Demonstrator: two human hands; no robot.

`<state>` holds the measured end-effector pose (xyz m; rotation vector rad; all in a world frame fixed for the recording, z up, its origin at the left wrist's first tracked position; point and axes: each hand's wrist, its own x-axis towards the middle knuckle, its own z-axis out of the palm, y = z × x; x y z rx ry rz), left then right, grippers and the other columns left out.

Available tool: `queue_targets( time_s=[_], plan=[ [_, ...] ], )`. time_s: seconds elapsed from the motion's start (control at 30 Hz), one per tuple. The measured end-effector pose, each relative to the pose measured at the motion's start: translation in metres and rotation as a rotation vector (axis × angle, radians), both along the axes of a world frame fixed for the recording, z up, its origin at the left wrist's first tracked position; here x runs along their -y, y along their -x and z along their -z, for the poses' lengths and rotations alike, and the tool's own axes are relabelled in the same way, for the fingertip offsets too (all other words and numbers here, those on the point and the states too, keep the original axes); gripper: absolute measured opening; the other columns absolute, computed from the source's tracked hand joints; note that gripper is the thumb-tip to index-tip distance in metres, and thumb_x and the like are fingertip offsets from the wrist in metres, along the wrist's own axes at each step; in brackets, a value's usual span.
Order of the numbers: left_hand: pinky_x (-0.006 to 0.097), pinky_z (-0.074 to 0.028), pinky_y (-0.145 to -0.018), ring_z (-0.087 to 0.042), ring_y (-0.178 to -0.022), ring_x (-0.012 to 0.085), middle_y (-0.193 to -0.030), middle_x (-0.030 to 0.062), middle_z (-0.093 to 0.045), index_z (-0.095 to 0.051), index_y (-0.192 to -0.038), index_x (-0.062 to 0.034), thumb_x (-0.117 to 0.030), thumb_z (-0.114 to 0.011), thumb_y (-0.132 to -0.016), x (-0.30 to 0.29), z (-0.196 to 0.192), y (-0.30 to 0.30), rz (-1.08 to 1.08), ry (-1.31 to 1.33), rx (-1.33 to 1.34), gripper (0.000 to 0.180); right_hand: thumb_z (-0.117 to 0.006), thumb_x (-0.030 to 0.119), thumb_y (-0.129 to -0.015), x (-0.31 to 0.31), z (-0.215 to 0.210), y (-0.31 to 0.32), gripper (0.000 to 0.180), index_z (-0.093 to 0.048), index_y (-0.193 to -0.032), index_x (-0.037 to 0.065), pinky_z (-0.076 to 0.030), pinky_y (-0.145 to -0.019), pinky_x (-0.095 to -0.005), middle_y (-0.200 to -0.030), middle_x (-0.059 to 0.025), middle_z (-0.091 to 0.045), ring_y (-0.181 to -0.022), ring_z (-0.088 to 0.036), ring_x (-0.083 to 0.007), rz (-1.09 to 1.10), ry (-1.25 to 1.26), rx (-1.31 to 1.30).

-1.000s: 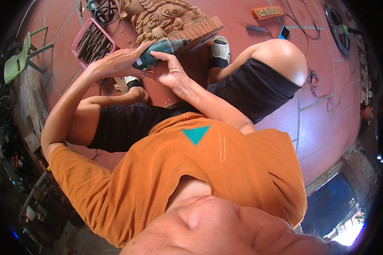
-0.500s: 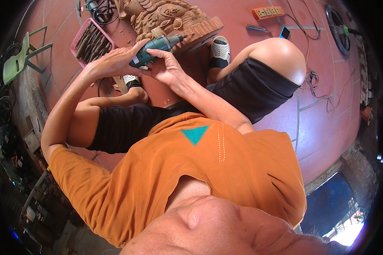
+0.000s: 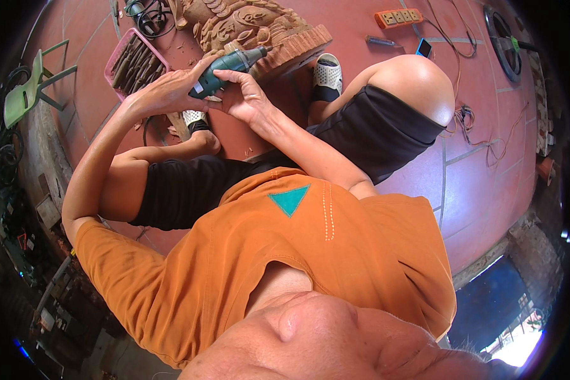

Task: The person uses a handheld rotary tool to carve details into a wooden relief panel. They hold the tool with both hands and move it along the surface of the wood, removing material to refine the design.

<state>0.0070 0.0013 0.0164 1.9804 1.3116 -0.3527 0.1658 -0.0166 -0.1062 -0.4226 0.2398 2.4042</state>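
From where I stand, the person sits low over the floor, both hands gathered round a green rotary tool (image 3: 223, 71) in the upper left-centre of the frame. Its long axis slants from lower left, where the rear end sits between the palms, to upper right, where the thin tip overlaps the lower edge of a brown wood carving (image 3: 253, 31). Whether tip and carving touch, I can't tell from here.

The left hand (image 3: 176, 88) is cupped, half closed, along the tool's left and upper side; the right hand (image 3: 244, 101) comes in from below right, its thumb and curled fingers on the tool's body. In the frame, the left fingers show closer to the carving, though depth is hard to judge.

The floor (image 3: 481, 196) is red tile with pale joints, scattered with wood chips near the carving. A pink basket (image 3: 116, 57) of dark, stick-like pieces sits to the left, and a green chair (image 3: 21, 98) farther out at the left edge. Toward the upper right lie an orange power strip (image 3: 399, 18), a blue-edged device (image 3: 424, 48) and loose cables (image 3: 465, 120).
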Motion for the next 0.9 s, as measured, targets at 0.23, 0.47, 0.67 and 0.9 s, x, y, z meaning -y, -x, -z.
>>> queue_targets(
  time_s=[0.23, 0.47, 0.67, 0.9],
  plan=[
    [0.047, -0.049, -0.089, -0.064, -0.103, 0.0421, -0.104, 0.0266, -0.066, -0.015, -0.154, -0.0116, -0.021, -0.08, -0.076, -0.001, -0.002, -0.001, -0.01, 0.02, -0.015, 0.102, -0.071, 0.003, -0.081, 0.0, 0.006, 0.002, 0.03, -0.063, -0.108, 0.01, -0.047, -0.096, -0.0598, -0.106, -0.0067, -0.068, -0.103, -0.066, -0.0272, -0.007, 0.009, -0.016],
    [0.046, -0.049, -0.086, -0.065, -0.098, 0.0416, -0.1, 0.0253, -0.067, -0.017, -0.153, -0.0106, -0.021, -0.08, -0.076, -0.004, 0.009, 0.006, 0.028, 0.029, 0.007, 0.1, -0.071, 0.004, -0.081, 0.004, 0.003, -0.003, 0.034, -0.061, -0.113, 0.01, -0.045, -0.098, -0.0603, -0.109, -0.0077, -0.067, -0.104, -0.065, -0.0282, -0.011, 0.032, -0.024],
    [0.048, -0.049, -0.086, -0.065, -0.1, 0.0413, -0.101, 0.0249, -0.066, -0.019, -0.152, -0.0138, -0.026, -0.079, -0.076, -0.006, 0.005, 0.0, 0.036, 0.065, -0.003, 0.097, -0.072, 0.004, -0.079, 0.006, -0.006, -0.01, 0.037, -0.06, -0.113, 0.01, -0.051, -0.092, -0.0561, -0.106, -0.0069, -0.066, -0.102, -0.065, -0.0255, 0.003, 0.047, 0.011],
    [0.046, -0.05, -0.086, -0.066, -0.098, 0.0406, -0.101, 0.025, -0.067, -0.02, -0.152, -0.0102, -0.026, -0.08, -0.077, -0.008, 0.001, -0.006, 0.066, 0.02, 0.018, 0.098, -0.072, 0.003, -0.079, 0.005, -0.009, -0.014, 0.036, -0.061, -0.112, 0.01, -0.048, -0.095, -0.0596, -0.106, -0.007, -0.066, -0.103, -0.064, -0.0251, 0.028, 0.042, 0.004]
  ],
)
